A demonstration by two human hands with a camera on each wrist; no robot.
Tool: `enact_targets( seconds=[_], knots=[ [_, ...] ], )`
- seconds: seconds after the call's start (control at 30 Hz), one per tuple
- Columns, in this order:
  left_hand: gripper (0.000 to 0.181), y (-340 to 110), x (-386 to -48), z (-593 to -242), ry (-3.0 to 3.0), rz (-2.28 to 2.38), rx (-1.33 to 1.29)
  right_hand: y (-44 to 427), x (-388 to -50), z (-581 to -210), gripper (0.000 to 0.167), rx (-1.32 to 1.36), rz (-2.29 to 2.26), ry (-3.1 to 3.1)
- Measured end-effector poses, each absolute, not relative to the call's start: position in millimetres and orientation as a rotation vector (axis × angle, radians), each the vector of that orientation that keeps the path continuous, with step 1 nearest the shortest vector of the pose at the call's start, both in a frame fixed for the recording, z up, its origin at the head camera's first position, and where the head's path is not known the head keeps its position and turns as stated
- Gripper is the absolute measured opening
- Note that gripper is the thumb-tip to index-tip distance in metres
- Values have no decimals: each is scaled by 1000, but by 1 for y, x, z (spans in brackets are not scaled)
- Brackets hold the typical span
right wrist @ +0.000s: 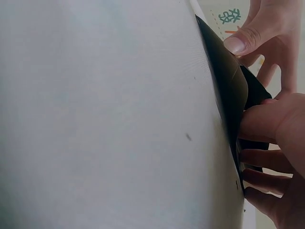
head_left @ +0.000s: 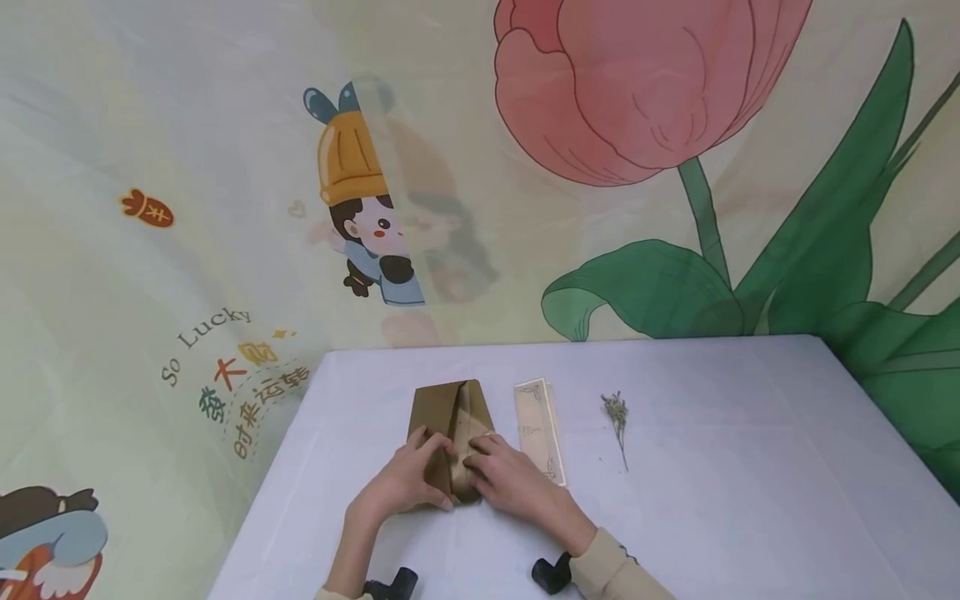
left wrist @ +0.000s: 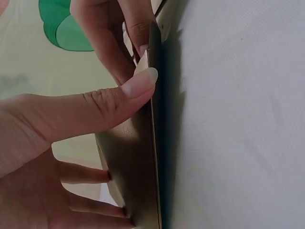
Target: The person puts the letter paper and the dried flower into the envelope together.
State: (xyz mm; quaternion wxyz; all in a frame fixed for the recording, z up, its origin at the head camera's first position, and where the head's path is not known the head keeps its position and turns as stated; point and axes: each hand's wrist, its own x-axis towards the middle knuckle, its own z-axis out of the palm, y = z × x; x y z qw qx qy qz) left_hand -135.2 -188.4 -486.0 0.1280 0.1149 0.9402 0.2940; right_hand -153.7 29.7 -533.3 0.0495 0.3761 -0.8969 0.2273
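A brown paper envelope (head_left: 433, 407) lies on the white table, with a lighter folded part (head_left: 467, 429) raised along its middle. My left hand (head_left: 408, 473) rests on its left part. In the left wrist view, the left thumb (left wrist: 119, 102) presses near the envelope's edge, and straight, spread fingers touch its brown face (left wrist: 136, 167). My right hand (head_left: 517, 477) holds the lighter part from the right. The right wrist view shows the right thumb (right wrist: 259, 121) at the gap under the lifted paper (right wrist: 228, 76), its tip hidden; the other fingers touch the lower edge.
Just right of the envelope lie printed cream cards (head_left: 538, 425), seemingly stacked. Farther right is a small dried flower sprig (head_left: 616, 417). The white tablecloth (head_left: 750, 467) meets a printed cloth backdrop (head_left: 465, 167) at the far edge.
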Motion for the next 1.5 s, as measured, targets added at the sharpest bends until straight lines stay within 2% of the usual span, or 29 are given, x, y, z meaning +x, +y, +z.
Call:
enact_targets(
  seconds=[0.67, 1.0, 1.5],
  knots=[
    [71, -189, -133, -487, 2803, 774, 278, 28, -154, -531, 20, 1148, 576, -2597],
    [75, -188, -134, -489, 2818, 746, 295, 47, -157, -517, 32, 940, 632, -2621],
    [73, -189, -135, -490, 2828, 731, 309, 71, -161, -500, 38, 389, 766, -2802]
  ],
)
